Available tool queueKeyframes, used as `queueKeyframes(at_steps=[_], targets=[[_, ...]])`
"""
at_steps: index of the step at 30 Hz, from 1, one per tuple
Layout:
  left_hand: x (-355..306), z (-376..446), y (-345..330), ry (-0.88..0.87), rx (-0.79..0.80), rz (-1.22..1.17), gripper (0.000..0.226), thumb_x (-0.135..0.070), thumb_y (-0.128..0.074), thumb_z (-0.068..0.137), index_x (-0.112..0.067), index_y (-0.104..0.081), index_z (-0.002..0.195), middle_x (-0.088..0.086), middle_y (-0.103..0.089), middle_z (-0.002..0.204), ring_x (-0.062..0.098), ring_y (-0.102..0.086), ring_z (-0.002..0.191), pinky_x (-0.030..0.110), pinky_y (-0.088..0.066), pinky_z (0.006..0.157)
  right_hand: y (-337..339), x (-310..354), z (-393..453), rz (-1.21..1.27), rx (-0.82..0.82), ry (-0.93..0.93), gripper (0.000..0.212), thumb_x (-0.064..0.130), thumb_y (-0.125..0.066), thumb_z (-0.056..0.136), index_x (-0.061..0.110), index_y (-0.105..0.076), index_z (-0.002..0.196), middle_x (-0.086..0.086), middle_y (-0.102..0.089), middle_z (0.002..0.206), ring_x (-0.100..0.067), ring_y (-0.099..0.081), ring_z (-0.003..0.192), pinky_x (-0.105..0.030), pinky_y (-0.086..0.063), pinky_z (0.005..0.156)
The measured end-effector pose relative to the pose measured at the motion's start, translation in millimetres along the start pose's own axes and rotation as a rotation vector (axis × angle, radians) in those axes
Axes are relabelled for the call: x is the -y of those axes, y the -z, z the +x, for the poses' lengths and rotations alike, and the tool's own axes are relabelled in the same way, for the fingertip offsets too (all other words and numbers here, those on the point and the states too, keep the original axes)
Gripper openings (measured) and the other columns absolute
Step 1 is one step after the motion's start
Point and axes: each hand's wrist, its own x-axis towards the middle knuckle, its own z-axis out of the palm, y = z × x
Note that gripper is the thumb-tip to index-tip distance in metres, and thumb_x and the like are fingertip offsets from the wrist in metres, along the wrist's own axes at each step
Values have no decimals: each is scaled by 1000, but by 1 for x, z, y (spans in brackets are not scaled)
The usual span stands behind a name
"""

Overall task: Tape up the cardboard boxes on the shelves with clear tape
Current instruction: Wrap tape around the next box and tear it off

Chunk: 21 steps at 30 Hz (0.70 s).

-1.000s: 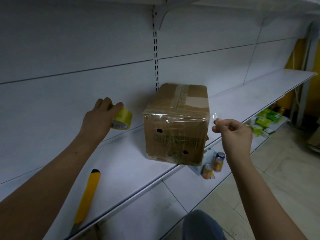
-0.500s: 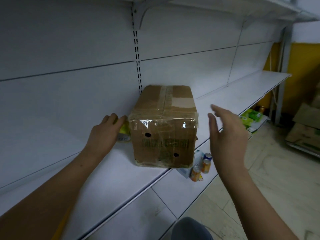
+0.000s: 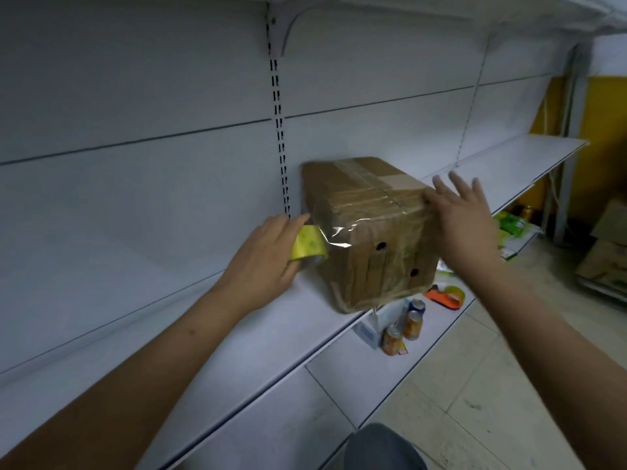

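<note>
On the white shelf (image 3: pixel 203 351) sits the cardboard box (image 3: pixel 369 239), at its front edge. A strip of clear tape (image 3: pixel 334 234) runs from its corner to the yellow roll (image 3: pixel 308 247), which the left hand (image 3: pixel 263 262) grips. The right hand (image 3: pixel 463 218), fingers straight and spread, presses the box's right side. Wrapping looks underway; next the roll likely must pass around.

We see our two forearms bare to the elbow, no sleeves, watch or rings on our left hand (image 3: pixel 268 262) or right hand (image 3: pixel 464 228); grey trousers cover our knee (image 3: pixel 383 447).
</note>
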Motion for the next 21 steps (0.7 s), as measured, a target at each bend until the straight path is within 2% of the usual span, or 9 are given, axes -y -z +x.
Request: queueKeyframes(at_steps=[1,3,5,7,10,14,16,18,21], targets=[[-3,3,-4,8,-15,-11,58,-27,-50,87,-3,-46,139,15,-51,108,33,-49,97,42,-43,83,5,20,-1,15,-34,16,46,18,-36,99,16,-49,144,-7,-42,154,-27,-29,147,-48,-10,123],[-1,6,-10,19,-23,15,60,-31,-55,90,-2,-44,141,15,-50,107,33,-50,96,42,-44,82,-1,65,-7,83,-77,200,49,32,-30,103,16,-49,145,-6,-48,150,-24,-40,141,-49,-19,121],[7,5,-14,12,1,78,63,-40,-51,91,-4,-43,142,14,-50,106,33,-51,94,42,-44,78,-20,90,-13,142,-73,308,47,40,-33,104,18,-55,140,-2,-57,141,-24,-51,131,-45,-28,117],[13,0,-16,-4,39,94,66,-47,-46,94,-6,-40,145,12,-50,107,30,-49,95,41,-44,80,-36,91,-14,186,-143,271,40,39,-39,104,21,-62,131,1,-63,130,-24,-56,118,-40,-32,107],[15,-5,-24,12,79,-20,61,-52,-33,101,-12,-36,147,8,-47,111,25,-46,99,41,-44,88,-46,93,-15,158,-248,272,35,38,-48,101,26,-64,129,3,-65,122,-25,-57,108,-42,-35,97],[16,-2,-34,92,79,-138,54,-46,-22,104,-17,-37,148,5,-46,113,23,-43,103,45,-40,94,-40,112,-13,94,-304,218,34,33,-55,91,24,-68,121,-3,-68,111,-32,-58,101,-46,-38,93],[17,1,-33,95,95,-148,57,-48,-20,103,-18,-37,149,5,-47,116,22,-41,105,42,-38,95,-44,121,-14,56,-291,154,34,28,-54,87,21,-69,117,-7,-68,113,-35,-58,105,-51,-37,100],[18,4,-31,108,121,-158,63,-53,-20,100,-20,-34,152,6,-48,120,22,-42,108,39,-35,96,-49,128,-18,27,-260,136,38,25,-56,86,20,-67,123,-9,-65,123,-37,-58,110,-56,-33,106],[16,3,-28,187,176,-240,70,-63,-21,95,-30,-24,157,6,-47,128,23,-40,115,38,-33,101,-51,130,-21,-9,-193,173,44,20,-63,86,21,-63,130,-12,-58,138,-39,-57,115,-56,-30,107]])
